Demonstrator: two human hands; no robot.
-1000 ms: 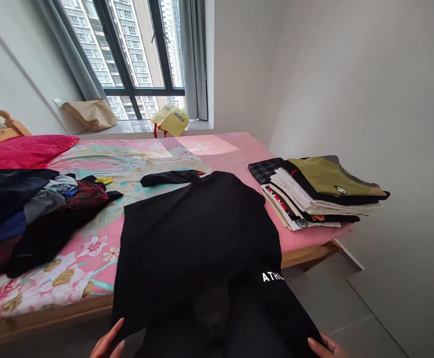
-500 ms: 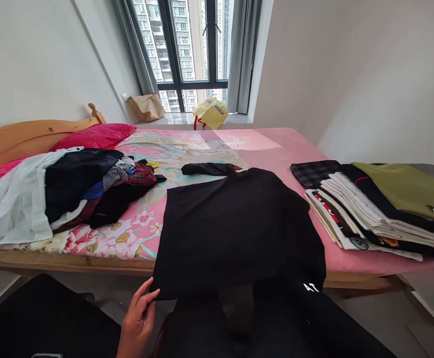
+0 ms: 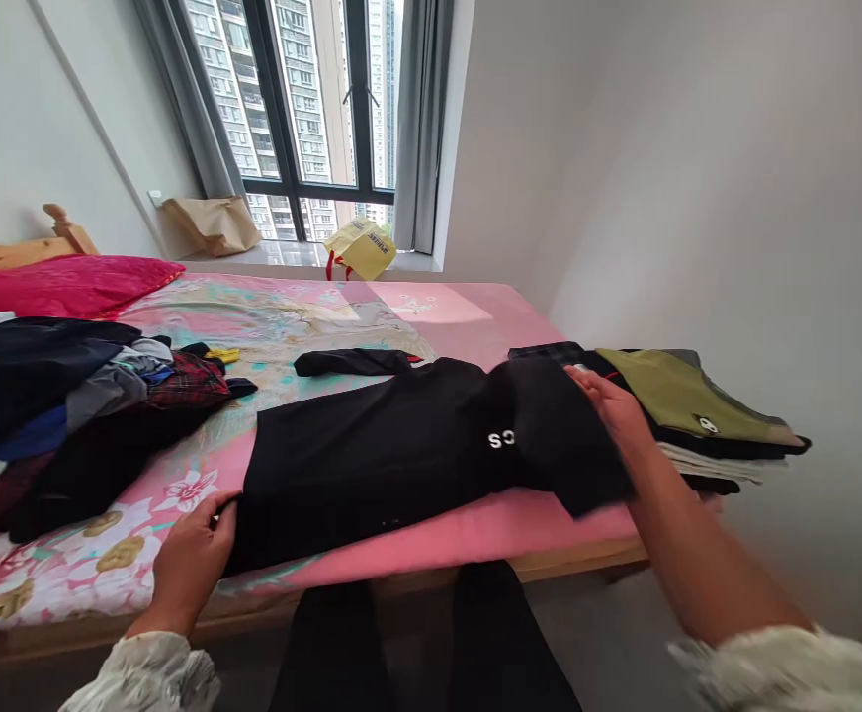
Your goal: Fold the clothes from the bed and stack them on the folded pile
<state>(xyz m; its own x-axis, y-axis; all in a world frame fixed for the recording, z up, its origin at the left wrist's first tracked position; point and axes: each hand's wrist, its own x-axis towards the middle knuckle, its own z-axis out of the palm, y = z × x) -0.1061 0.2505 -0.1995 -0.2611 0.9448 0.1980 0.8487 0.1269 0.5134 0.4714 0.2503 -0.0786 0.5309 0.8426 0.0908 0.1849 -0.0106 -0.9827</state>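
A black garment (image 3: 372, 455) with white letters lies across the near part of the pink bed (image 3: 446, 529). At its lower left corner, my left hand (image 3: 198, 549) pinches the hem. My right hand (image 3: 609, 400) grips the garment's right end, raised a little, with a sleeve hanging below; its fingertips are partly hidden by the cloth. Just behind the garment lies a narrow black strip of cloth (image 3: 353, 362). Close beyond my right hand is a stack of folded clothes with an olive one (image 3: 668, 386) on top.
A loose heap of clothes (image 3: 97, 396) lies at the left, near a red pillow (image 3: 67, 285). A paper bag (image 3: 213, 225) and a yellow bag (image 3: 361, 247) stand by the window. The bed's wooden edge (image 3: 550, 566) runs in front.
The garment's right side has been folded over leftward and the cloth now lies on the bed. My right hand has come into view holding it. The view has turned right.
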